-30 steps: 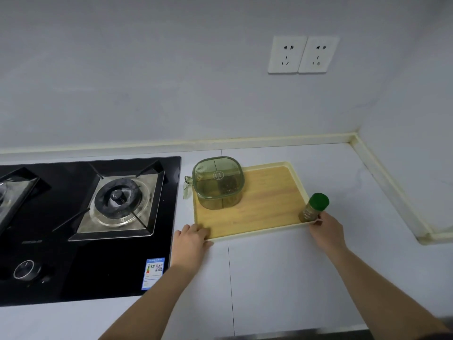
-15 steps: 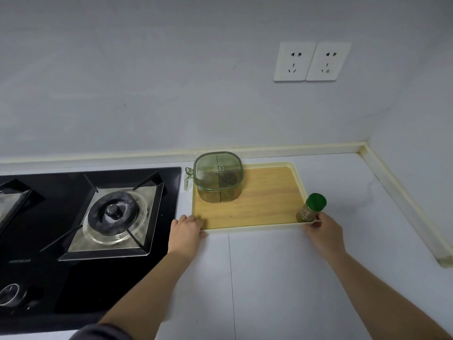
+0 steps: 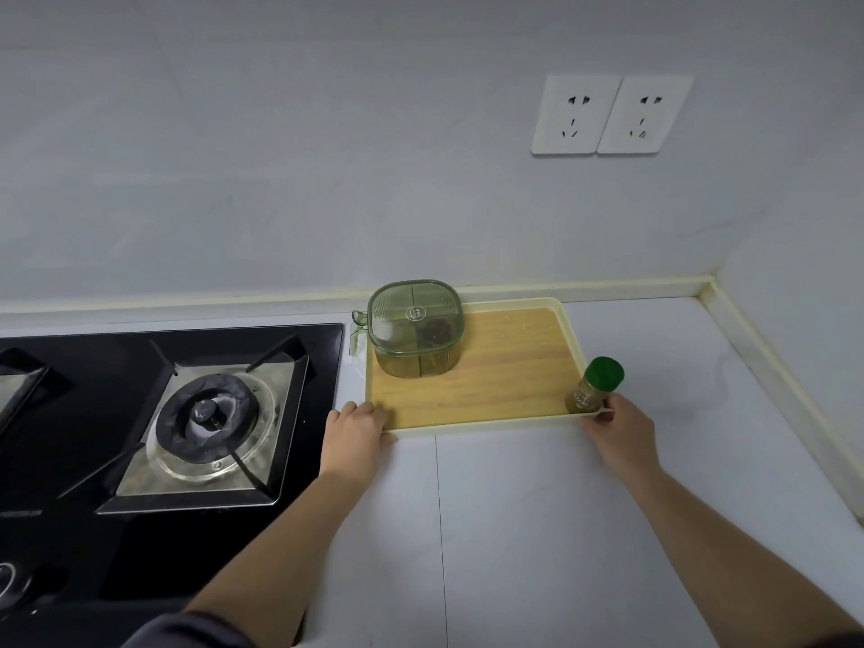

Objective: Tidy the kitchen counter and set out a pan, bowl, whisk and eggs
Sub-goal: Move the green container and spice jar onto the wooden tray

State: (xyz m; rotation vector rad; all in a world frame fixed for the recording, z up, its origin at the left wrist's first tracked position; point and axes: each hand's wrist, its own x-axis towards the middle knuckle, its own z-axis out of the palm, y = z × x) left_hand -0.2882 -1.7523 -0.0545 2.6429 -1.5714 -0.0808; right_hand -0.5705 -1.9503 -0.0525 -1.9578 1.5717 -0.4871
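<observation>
A cream-rimmed tray with a wooden floor [image 3: 486,427] lies on the white counter, its far edge close to the back wall. My left hand [image 3: 357,432] grips its near left corner and my right hand [image 3: 617,425] grips its near right corner. On the tray stand a green lidded seasoning box [image 3: 416,327] at the far left and a small spice jar with a green cap [image 3: 594,388] at the near right, just above my right fingers. No pan, bowl, whisk or eggs are in view.
A black gas hob [image 3: 168,413] with a burner lies just left of the tray. Two wall sockets [image 3: 610,115] sit above. A raised cream ledge [image 3: 776,367] borders the counter at the back and right. White counter [image 3: 537,530] spreads in front of the tray.
Both hands have slid the tray away from me towards the back wall, with the box and jar riding on it. The grips on the corners are unchanged.
</observation>
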